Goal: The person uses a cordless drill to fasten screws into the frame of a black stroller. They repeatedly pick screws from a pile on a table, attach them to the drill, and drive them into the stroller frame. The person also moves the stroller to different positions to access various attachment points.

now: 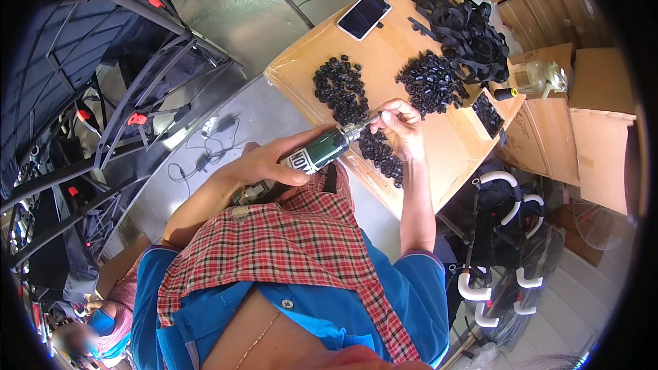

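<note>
My left hand is wrapped round the body of a dark green power screwdriver, which has a white label band and a metal chuck. The tool lies slanted in front of my checked apron, its tip toward the upper right. At that tip the fingers of my right hand are pinched together; whatever small thing they hold is too small to make out. Just below the tool's front end lies a pile of small black plastic parts. Beyond the chuck is another pile of black parts.
The cardboard-covered table carries a smartphone, black straps, more black parts and an open box. Metal frames stand left, cartons right. White-handled frames are lower right. A person is lower left.
</note>
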The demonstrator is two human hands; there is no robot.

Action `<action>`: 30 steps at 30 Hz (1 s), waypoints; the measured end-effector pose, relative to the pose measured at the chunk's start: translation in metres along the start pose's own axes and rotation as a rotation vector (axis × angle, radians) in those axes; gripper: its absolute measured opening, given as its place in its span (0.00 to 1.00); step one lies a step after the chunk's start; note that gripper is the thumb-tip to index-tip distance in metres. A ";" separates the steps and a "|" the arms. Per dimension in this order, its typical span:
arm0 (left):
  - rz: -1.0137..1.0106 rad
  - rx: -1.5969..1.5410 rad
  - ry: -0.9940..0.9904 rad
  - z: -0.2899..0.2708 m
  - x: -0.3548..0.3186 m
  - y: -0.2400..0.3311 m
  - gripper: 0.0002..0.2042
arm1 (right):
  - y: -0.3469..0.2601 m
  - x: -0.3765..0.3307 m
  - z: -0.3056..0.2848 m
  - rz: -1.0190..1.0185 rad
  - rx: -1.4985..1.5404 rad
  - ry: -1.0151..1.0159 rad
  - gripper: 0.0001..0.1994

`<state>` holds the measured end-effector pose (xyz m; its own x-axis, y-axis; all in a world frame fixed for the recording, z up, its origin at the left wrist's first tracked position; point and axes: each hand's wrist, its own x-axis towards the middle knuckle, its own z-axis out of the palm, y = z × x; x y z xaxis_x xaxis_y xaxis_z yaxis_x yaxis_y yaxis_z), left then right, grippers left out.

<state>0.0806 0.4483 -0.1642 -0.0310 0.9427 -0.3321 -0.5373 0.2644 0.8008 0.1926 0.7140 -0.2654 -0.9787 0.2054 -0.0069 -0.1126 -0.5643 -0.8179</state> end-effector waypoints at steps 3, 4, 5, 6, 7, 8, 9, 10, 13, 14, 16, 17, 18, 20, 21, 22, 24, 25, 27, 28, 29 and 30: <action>-0.005 0.003 -0.006 0.000 -0.001 -0.001 0.46 | -0.006 -0.002 0.001 0.010 -0.089 -0.027 0.05; -0.008 0.004 -0.004 0.000 -0.001 -0.002 0.45 | -0.010 -0.003 0.002 0.017 -0.131 -0.036 0.05; -0.014 0.014 -0.011 -0.001 -0.001 -0.005 0.45 | -0.014 -0.005 0.002 0.041 -0.213 -0.044 0.05; -0.020 0.024 -0.017 -0.002 -0.002 -0.008 0.45 | -0.018 -0.007 0.003 0.065 -0.293 -0.053 0.04; -0.026 0.034 -0.021 -0.003 -0.002 -0.009 0.45 | -0.021 -0.009 0.003 0.090 -0.374 -0.063 0.04; -0.035 0.040 -0.014 -0.002 -0.002 -0.009 0.45 | -0.022 -0.010 0.001 0.116 -0.382 -0.080 0.06; -0.040 0.033 -0.030 -0.001 -0.002 -0.008 0.46 | -0.020 -0.011 -0.001 0.135 -0.306 -0.091 0.07; -0.045 0.024 -0.044 0.000 -0.002 -0.006 0.46 | -0.016 -0.013 -0.005 0.155 -0.230 -0.103 0.08; -0.028 0.062 -0.027 0.002 -0.001 -0.008 0.48 | -0.008 -0.011 -0.015 0.062 -0.168 -0.006 0.11; -0.017 0.084 -0.011 0.002 0.000 -0.010 0.49 | -0.011 -0.006 -0.022 0.000 -0.211 0.150 0.13; -0.020 0.046 -0.014 0.004 -0.003 -0.007 0.49 | -0.009 -0.001 -0.070 -0.120 -0.514 0.506 0.13; -0.021 0.032 -0.020 0.005 -0.004 -0.005 0.49 | -0.001 -0.006 -0.118 -0.181 -0.777 0.705 0.13; 0.011 0.045 -0.030 0.002 -0.004 -0.009 0.48 | 0.004 -0.015 -0.157 -0.196 -1.106 0.853 0.11; 0.073 0.066 -0.040 -0.009 -0.003 -0.026 0.46 | 0.006 -0.018 -0.187 -0.212 -1.538 0.981 0.08; 0.073 0.098 -0.014 -0.012 -0.002 -0.032 0.47 | 0.005 -0.018 -0.190 -0.212 -1.640 0.966 0.07; 0.071 0.131 0.012 -0.013 -0.002 -0.035 0.48 | 0.006 -0.018 -0.192 -0.213 -1.742 0.951 0.06; 0.050 0.153 0.031 -0.013 -0.002 -0.036 0.49 | 0.005 -0.010 -0.194 -0.239 -1.645 0.850 0.06; 0.030 0.142 0.024 -0.010 -0.003 -0.031 0.49 | 0.004 -0.007 -0.193 -0.251 -1.595 0.802 0.06; 0.024 0.122 0.021 -0.009 -0.005 -0.030 0.49 | 0.007 -0.002 -0.189 -0.256 -1.518 0.828 0.08; 0.037 0.113 0.026 -0.011 -0.005 -0.034 0.50 | 0.006 0.000 -0.187 -0.295 -1.525 0.828 0.08; 0.051 0.104 0.031 -0.012 -0.006 -0.036 0.50 | 0.007 0.002 -0.184 -0.335 -1.531 0.827 0.08; 0.042 0.046 0.031 -0.011 -0.009 -0.033 0.50 | 0.002 0.008 -0.165 -0.278 -1.586 0.836 0.08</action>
<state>0.0891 0.4289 -0.1935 -0.0790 0.9466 -0.3127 -0.4958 0.2348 0.8361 0.2127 0.8463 -0.3620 -0.5708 0.7362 0.3635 0.5022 0.6633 -0.5549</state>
